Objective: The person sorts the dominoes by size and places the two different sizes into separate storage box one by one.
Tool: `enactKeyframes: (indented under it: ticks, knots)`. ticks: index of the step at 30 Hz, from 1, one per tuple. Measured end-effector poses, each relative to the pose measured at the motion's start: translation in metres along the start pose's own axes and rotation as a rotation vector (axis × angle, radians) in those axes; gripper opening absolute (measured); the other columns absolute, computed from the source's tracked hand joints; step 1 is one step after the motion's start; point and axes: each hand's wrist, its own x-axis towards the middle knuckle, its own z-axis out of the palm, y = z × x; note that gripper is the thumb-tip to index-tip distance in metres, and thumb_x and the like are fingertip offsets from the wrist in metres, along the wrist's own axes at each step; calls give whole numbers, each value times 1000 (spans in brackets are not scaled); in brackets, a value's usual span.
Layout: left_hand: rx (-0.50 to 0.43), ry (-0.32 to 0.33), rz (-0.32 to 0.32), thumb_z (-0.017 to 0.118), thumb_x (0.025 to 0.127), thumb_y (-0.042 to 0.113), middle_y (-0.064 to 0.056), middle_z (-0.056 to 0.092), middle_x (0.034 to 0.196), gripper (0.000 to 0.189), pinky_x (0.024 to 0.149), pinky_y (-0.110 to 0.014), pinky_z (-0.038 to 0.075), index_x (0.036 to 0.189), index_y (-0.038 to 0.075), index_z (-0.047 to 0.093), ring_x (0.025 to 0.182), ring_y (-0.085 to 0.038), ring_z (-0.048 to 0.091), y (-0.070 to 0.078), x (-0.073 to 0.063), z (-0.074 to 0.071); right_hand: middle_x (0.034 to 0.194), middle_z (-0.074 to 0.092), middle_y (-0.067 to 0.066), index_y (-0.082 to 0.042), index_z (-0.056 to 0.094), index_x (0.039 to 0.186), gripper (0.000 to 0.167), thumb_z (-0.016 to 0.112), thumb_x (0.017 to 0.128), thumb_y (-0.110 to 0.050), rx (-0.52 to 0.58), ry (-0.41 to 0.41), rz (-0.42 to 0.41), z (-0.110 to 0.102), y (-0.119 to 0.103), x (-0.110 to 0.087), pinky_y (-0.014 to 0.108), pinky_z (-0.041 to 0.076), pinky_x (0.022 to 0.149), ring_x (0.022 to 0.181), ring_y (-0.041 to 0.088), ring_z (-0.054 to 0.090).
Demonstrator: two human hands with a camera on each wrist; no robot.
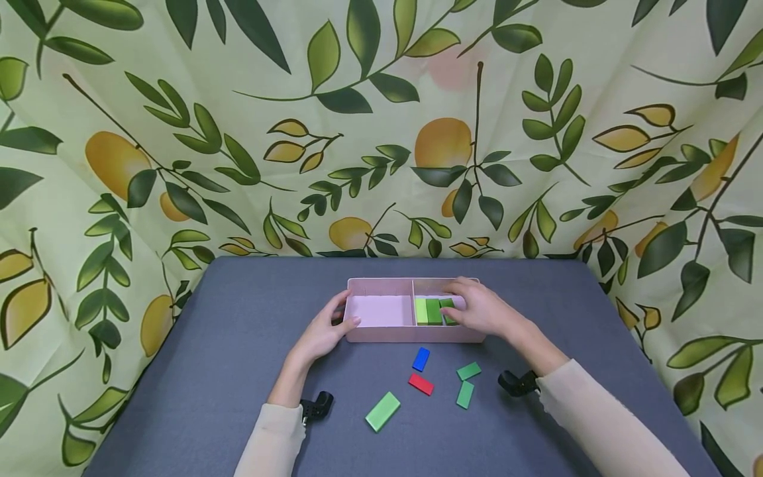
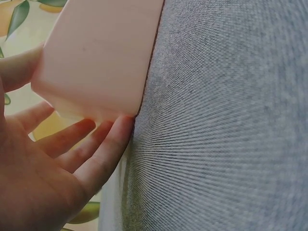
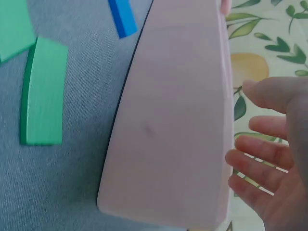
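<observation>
A pink divided box (image 1: 381, 334) lies across the table, with a wall between its two compartments. My left hand (image 1: 322, 329) holds the box's left end, its thumb over the rim and its fingers against the outer end wall. Over the right compartment is my right hand (image 1: 479, 308), its fingers spread loosely with nothing between them in the right wrist view. Side by side in that compartment stand a light green block (image 1: 421, 311), a green block (image 1: 434, 311) and a darker green block (image 1: 447, 303). The darker one is partly hidden by my right thumb.
In front of the box lie a blue block (image 1: 420, 359), a red block (image 1: 421, 384), a larger light green block (image 1: 383, 411) and two green blocks (image 1: 468, 371) near each other. A leaf-patterned cloth (image 1: 369, 192) hangs behind the table (image 1: 250, 311).
</observation>
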Motion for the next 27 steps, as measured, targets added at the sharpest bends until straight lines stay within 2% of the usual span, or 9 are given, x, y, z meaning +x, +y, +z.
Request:
enactKeyframes:
  ticks: [9, 14, 21, 27]
  knots:
    - [-2, 0, -2, 70, 97, 29, -17, 40, 157, 71, 105, -60, 41, 158, 17, 37, 135, -39, 49, 1, 0, 0, 122, 68, 13, -1, 71, 121, 41, 75, 92, -28, -6, 77, 1, 0, -22, -6, 55, 48, 98, 119, 34, 61]
    - [2, 2, 0, 70, 97, 29, -18, 41, 157, 71, 105, -60, 40, 158, 17, 37, 136, -39, 49, 0, 1, 0, 115, 70, 9, -3, 73, 118, 39, 75, 91, -31, -35, 115, -4, 2, -40, -12, 49, 54, 90, 107, 26, 65]
    - [5, 0, -4, 70, 97, 30, -17, 40, 158, 71, 106, -62, 39, 159, 17, 36, 136, -39, 48, 0, 1, 0, 99, 69, 5, -5, 75, 111, 36, 80, 86, -29, -123, 181, -92, 8, -64, -20, 35, 53, 69, 83, 16, 62]
    - [1, 3, -3, 70, 97, 29, -17, 41, 157, 71, 106, -61, 39, 158, 17, 37, 136, -39, 48, 0, 0, 1, 101, 70, 4, -7, 75, 108, 36, 80, 86, -34, -198, 169, -117, 15, -81, -28, 36, 55, 71, 90, 19, 66]
